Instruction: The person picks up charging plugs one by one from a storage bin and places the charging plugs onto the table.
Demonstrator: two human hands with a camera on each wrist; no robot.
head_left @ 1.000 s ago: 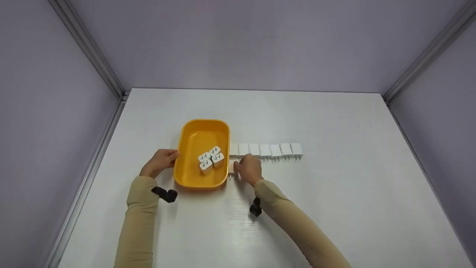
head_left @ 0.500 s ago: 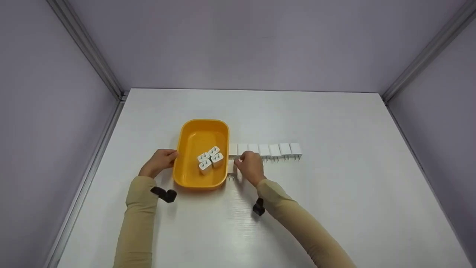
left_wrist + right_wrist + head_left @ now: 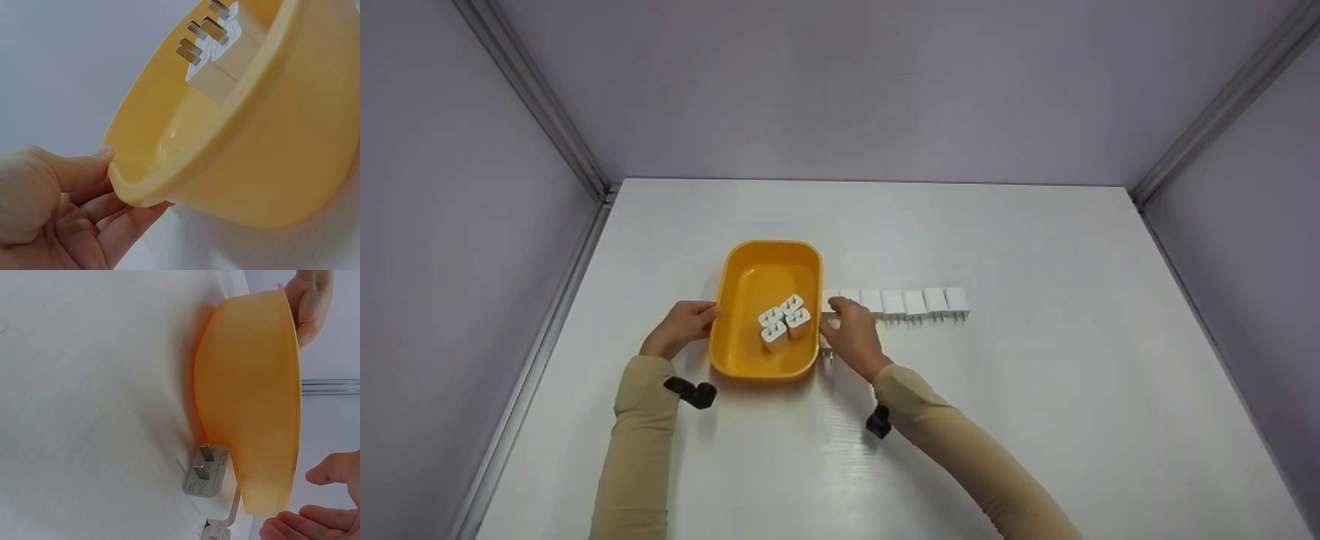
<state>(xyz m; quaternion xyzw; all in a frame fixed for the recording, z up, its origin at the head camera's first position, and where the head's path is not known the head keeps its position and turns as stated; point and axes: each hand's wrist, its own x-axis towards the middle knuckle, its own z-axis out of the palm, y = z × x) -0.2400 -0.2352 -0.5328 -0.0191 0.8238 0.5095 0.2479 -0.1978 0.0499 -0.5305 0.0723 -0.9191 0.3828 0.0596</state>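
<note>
My left hand (image 3: 679,328) pinches the left rim of a yellow plastic tub (image 3: 765,277), thumb on the rim and fingers beneath it, as the left wrist view shows. Several white plug chargers (image 3: 774,334) stand prongs-up inside the tub. At its right side is my right hand (image 3: 855,334), thumb and fingers apart with nothing between them, right by the rim. Partly hidden under that hand, a single white charger (image 3: 207,471) lies against the tub's outer wall, prongs toward me.
A row of several white chargers (image 3: 913,302) runs rightward from the tub, prongs toward me; its left end is partly covered by the right hand. The white table (image 3: 1035,412) is bounded by grey walls (image 3: 840,90) behind and at the sides.
My right hand has shifted slightly left to the tub's rim, its thumb and fingers spreading, and covers more of the single charger. The left hand and tub stay put.
</note>
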